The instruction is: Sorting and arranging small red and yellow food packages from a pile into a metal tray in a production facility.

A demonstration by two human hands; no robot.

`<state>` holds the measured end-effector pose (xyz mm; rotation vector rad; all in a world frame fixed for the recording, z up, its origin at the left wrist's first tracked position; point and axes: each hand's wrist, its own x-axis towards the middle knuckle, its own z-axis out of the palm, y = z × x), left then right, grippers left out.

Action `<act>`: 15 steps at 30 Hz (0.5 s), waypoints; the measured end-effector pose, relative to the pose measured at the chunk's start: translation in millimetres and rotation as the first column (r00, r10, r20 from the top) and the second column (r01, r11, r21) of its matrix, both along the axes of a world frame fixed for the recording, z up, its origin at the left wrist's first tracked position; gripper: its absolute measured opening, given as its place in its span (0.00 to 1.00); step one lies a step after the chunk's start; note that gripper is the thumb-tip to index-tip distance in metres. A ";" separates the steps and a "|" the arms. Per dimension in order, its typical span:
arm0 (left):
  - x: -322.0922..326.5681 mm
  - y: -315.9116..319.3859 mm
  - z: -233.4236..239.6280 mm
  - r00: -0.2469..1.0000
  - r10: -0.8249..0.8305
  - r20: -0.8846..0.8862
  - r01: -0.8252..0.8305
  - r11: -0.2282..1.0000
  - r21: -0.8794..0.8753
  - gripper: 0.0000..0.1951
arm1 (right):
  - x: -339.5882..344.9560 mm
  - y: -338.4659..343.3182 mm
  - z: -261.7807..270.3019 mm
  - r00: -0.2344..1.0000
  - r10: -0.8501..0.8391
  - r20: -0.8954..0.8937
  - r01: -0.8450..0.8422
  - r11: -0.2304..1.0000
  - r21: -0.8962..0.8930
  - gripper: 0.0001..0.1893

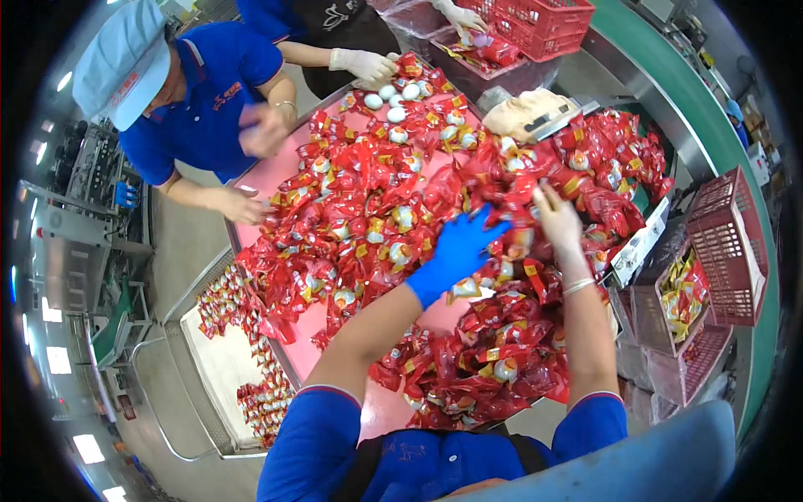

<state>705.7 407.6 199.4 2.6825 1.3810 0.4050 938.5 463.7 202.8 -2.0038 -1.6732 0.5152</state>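
Note:
My left hand (457, 252), in a blue glove, spreads its fingers over a heap of red plastic packets (370, 182) on the pink tabletop (382, 408). Many packets show a clear window with a pale egg inside. To its right is my right hand (558, 219) in a pale glove, fingers pointing into the packets by the conveyor end; whether it grips one cannot be made out. Between the hands some packets are blurred. Another pile of red packets (502, 339) lies close to my body.
Across the table stand a co-worker in blue (207, 94) and another with gloved hands (364, 66) near loose pale eggs (396, 114). A wheeled mesh cart (188, 370) holds rows of packets at left. Red crates (721, 251) and a green conveyor (659, 69) line the right.

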 end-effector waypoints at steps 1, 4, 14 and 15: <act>-20.4 -10.9 -0.5 0.999 0.030 -0.024 -0.032 0.996 -0.080 0.38 | -16.2 0.1 -33.7 0.970 0.027 -0.241 -0.005 0.996 0.089 0.30; -102.2 -56.5 -28.3 0.983 0.061 -0.171 -0.079 0.992 -0.100 0.23 | -129.9 -30.9 -37.2 0.928 0.264 -0.263 -0.243 0.964 0.111 0.33; -188.8 -163.7 -24.4 0.988 0.130 0.083 -0.121 0.987 -0.107 0.23 | -241.1 -113.8 -15.5 0.833 0.508 -0.218 -0.543 0.825 -0.154 0.44; -186.8 -166.1 -19.8 0.985 0.161 0.056 -0.156 0.984 -0.083 0.23 | -236.7 -113.2 -8.3 0.810 0.545 -0.218 -0.584 0.785 -0.207 0.47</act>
